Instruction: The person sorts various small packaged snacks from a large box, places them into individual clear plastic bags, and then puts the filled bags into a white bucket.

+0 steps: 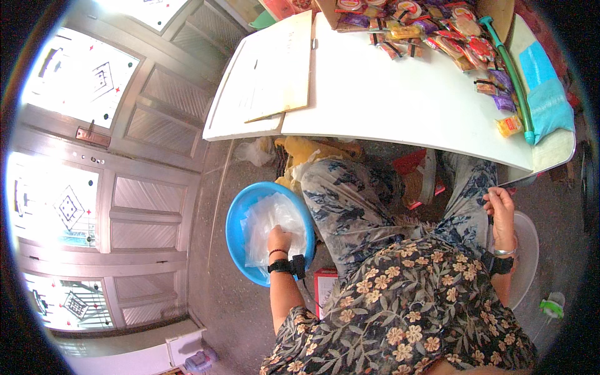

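My left hand is down inside a round blue plastic basin on the floor at my left. Its fingers are closed at the clear plastic bags heaped there and seem to pinch one; the fingertips are partly hidden. My right hand hovers by my right knee, fingers curled in towards the thumb, with nothing visible in it. Ahead of me is a white tabletop. Small wrapped snack packets lie in a pile at its far right, some spilling from an open cardboard box.
A green rod-like tool and a blue cloth or pouch lie along the table's right end. A worn flat board rests at its left. Below are a yellow cloth and a whitish tub. Panelled doors stand left.
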### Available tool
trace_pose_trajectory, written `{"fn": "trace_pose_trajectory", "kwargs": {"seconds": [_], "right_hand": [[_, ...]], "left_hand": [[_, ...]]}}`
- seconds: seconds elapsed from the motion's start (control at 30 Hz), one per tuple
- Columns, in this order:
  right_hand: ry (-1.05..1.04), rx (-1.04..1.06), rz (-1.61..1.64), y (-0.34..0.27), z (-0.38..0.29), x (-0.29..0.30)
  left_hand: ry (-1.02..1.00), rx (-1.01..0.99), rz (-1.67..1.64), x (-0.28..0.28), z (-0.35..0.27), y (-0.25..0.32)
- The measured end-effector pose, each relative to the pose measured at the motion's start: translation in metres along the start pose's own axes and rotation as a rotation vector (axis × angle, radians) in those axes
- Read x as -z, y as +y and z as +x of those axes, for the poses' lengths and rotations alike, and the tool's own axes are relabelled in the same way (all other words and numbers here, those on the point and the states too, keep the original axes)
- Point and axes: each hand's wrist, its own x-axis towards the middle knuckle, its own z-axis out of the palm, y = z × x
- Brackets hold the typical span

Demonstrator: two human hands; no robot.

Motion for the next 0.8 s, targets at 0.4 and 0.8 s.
{"fn": "trace_pose_trajectory", "kwargs": {"seconds": [0.4, 0.8], "right_hand": [[-0.001, -0.011, 0.01, 0.009, 0.008, 0.008], [0.078, 0.076, -0.075, -0.016, 0.001, -0.002]], "left_hand": [[-0.08, 0.026, -1.163, 0.114, -0.036, 0.105], [-0.394, -0.41, -1.439, 0.158, -0.028, 0.337]]}}
